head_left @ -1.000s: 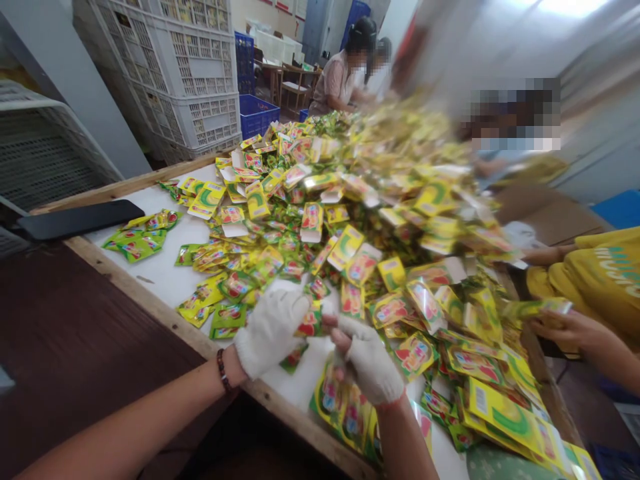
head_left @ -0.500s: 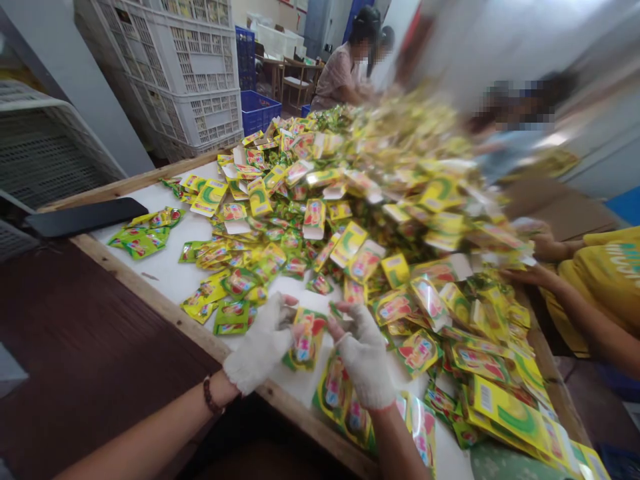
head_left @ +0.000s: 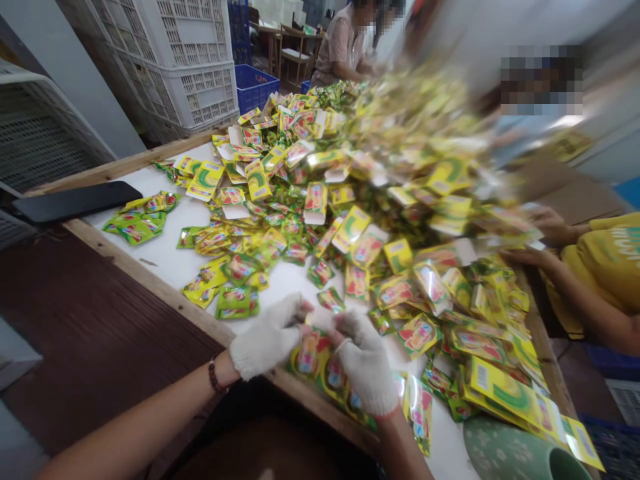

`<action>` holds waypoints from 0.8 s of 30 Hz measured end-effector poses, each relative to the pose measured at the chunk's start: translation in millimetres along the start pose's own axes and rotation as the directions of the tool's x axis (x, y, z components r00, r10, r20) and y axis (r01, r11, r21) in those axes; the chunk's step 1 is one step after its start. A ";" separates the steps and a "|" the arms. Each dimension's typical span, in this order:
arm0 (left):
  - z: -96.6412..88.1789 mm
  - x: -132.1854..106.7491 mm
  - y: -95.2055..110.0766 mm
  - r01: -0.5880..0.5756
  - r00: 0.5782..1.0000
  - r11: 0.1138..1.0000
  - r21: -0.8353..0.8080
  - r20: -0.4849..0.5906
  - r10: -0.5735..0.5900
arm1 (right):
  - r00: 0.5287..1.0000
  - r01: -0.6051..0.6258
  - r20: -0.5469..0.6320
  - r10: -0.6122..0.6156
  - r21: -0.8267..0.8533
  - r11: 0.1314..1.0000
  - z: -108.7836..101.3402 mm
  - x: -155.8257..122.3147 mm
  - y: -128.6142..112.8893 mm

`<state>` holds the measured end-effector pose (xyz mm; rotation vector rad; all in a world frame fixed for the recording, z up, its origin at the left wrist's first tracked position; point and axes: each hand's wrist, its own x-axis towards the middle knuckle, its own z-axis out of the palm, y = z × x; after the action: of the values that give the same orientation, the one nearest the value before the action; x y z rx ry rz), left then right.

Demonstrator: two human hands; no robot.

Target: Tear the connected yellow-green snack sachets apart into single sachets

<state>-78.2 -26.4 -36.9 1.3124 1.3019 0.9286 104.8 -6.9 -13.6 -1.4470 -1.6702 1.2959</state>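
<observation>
Stacked white crates (head_left: pixel 203 93) and a blue crate (head_left: pixel 255 87) are standing behind the table (head_left: pixel 175 257) in the head view, while a person in a yellow shirt (head_left: pixel 615 260) is sitting at the right. Wooden edging (head_left: pixel 140 277) is bordering the white tabletop, probably keeping the loose pile of boxes and sachets (head_left: pixel 350 180) from sliding off. A dark phone (head_left: pixel 77 200) is lying across the left corner, seemingly out of the work's way.

Close to the near edge, a printed box (head_left: pixel 311 352) is resting between the two gloved hands, its white flap pointing away from the wearer, likely so that both thumbs can reach that end. The left hand (head_left: pixel 270 337) is pinching the box's upper left side, thumb and fingers nearly together. The right hand (head_left: pixel 367 360) is curling its fingers at the flap's other side; blur is hiding whether they are gripping or only touching. Both forearms are slanting inward from below, wrists fairly straight, knuckles facing up.
</observation>
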 end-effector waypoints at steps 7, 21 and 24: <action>-6.3 3.7 9.8 -0.082 0.996 0.971 0.223 0.065 0.069 | 0.993 0.111 0.056 -0.103 -0.169 0.979 -1.9 -3.6 -2.2; -14.7 4.6 11.6 -0.288 0.938 0.928 0.236 0.264 0.224 | 0.970 0.235 0.105 -0.217 -0.199 0.951 -9.6 -14.7 2.6; -13.7 -1.3 7.5 -0.481 0.870 0.798 0.362 0.308 0.385 | 0.921 0.381 0.187 -0.342 -0.259 0.887 -10.2 -22.0 6.2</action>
<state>-90.2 -24.9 -26.9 2.0694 1.0779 0.7900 121.7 -25.2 -11.9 -1.1379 -2.1750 0.9867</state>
